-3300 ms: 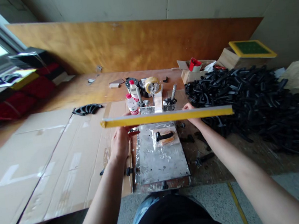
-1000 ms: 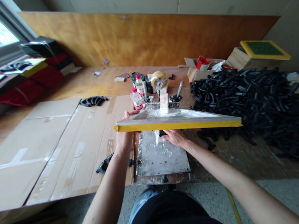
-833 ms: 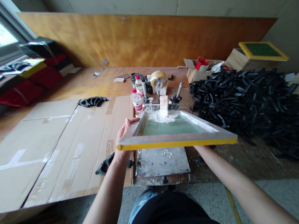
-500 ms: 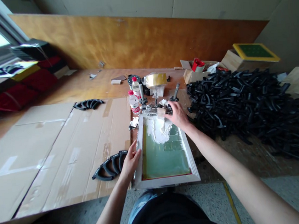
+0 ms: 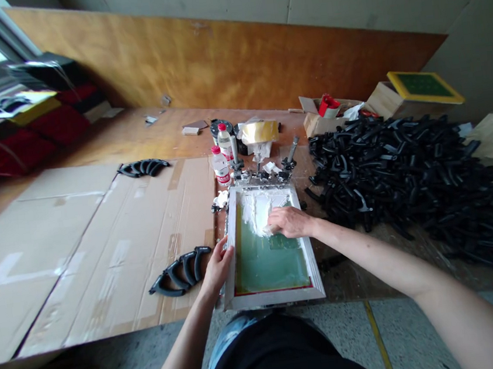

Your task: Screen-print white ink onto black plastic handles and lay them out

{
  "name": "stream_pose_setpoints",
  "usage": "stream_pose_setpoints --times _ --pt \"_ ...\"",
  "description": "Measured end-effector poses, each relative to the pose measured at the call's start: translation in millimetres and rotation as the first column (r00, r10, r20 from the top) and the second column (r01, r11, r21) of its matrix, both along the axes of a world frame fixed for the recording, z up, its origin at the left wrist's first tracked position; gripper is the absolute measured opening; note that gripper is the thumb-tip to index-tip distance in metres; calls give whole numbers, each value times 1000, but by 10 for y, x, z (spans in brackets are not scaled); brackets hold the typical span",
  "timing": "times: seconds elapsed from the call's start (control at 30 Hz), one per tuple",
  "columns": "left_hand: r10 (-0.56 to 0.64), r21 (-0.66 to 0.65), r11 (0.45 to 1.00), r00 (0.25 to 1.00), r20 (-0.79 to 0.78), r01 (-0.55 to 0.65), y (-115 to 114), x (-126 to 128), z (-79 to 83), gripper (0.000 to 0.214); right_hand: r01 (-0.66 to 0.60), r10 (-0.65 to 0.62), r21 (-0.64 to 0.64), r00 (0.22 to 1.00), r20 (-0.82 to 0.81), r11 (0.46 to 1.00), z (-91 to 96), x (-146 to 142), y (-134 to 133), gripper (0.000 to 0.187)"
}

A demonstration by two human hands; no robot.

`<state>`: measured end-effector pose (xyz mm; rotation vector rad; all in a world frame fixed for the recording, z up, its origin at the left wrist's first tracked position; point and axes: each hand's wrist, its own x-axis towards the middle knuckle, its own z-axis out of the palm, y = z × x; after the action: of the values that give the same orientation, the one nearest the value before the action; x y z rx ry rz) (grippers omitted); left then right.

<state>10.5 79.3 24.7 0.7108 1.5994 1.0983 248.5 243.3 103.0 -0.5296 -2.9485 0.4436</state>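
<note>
screen-printing workshop: a plywood workbench (image 5: 135, 131) bearing a silk-screen frame (image 5: 269, 267) in a hinged press clamp (image 5: 263, 177), with cardboard sheets (image 5: 103, 246) and a large heap of black moulded plastic parts (image 5: 410, 191).

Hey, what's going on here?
A person is at a workbench with a screen-printing frame lying flat, its far end at metal clamps. The left hand holds the frame's left edge, beside some black plastic handles. The right hand is over the green mesh, its fingertips at a patch of white paste. A large heap of black plastic parts lies to the right.
</note>
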Motion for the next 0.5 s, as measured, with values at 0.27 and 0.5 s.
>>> stream_pose_setpoints --times 0.27,0.5 --pt "-4 -5 1000 999 -51 4 -3 19 90 73 136 -115 131 982 -151 982 -222 -17 -142 18" --pt "11 -10 1000 999 -44 -12 -18 35 577 75 428 -423 -9 890 -172 904 151 -220 334 42"
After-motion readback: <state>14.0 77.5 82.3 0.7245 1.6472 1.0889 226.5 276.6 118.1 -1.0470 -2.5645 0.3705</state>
